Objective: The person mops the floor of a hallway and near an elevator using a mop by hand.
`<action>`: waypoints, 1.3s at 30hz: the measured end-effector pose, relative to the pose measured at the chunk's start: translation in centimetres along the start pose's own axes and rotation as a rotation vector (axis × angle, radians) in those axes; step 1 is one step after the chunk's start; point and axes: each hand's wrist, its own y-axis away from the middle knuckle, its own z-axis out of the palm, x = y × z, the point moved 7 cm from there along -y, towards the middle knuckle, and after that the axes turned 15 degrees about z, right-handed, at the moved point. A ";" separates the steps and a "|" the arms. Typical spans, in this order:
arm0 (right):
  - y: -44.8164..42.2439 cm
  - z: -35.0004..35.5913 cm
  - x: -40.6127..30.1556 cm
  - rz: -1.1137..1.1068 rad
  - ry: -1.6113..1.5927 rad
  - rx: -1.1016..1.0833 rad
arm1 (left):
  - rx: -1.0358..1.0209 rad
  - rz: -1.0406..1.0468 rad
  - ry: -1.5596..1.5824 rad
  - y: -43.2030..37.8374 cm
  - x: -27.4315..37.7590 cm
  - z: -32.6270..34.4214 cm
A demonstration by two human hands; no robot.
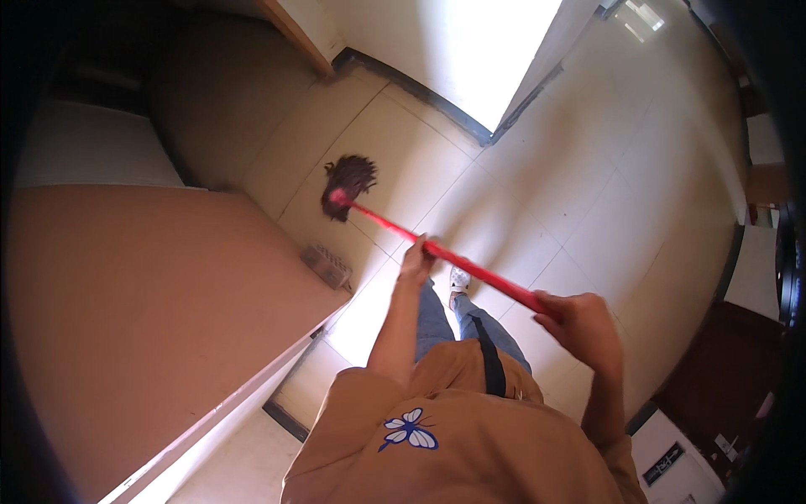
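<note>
A mop with a red handle [488, 276] slants from my right side down to the floor at the left. Its dark, stringy mop head [354, 177] rests on pale floor tiles [441, 164], joined to the handle by a pinkish-red socket [340, 198]. Around the middle of the handle, my left hand [417, 259] is closed. My right hand [578, 322] grips the upper end, in front of my right hip. One of my feet, in a white clog [460, 278], shows beneath the handle.
A large brown door or panel [151, 302] stands at the left, with a small box-like object [327, 266] on the floor by its edge. Ahead, a white wall corner [453, 69] with a dark baseboard [419, 94] juts out. Dark brown furniture or a door [724, 359] lies far right.
</note>
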 end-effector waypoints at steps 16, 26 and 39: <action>6.2 -7.8 2.7 0.341 -0.045 0.368 | -0.442 -0.651 0.059 5.2 -7.6 10.7; 5.8 -14.1 -3.4 0.231 0.313 0.737 | -0.507 -0.442 0.069 3.4 -10.7 24.5; -6.0 -21.8 -3.1 0.207 -0.137 0.423 | -0.265 -0.277 0.358 3.3 -3.5 20.7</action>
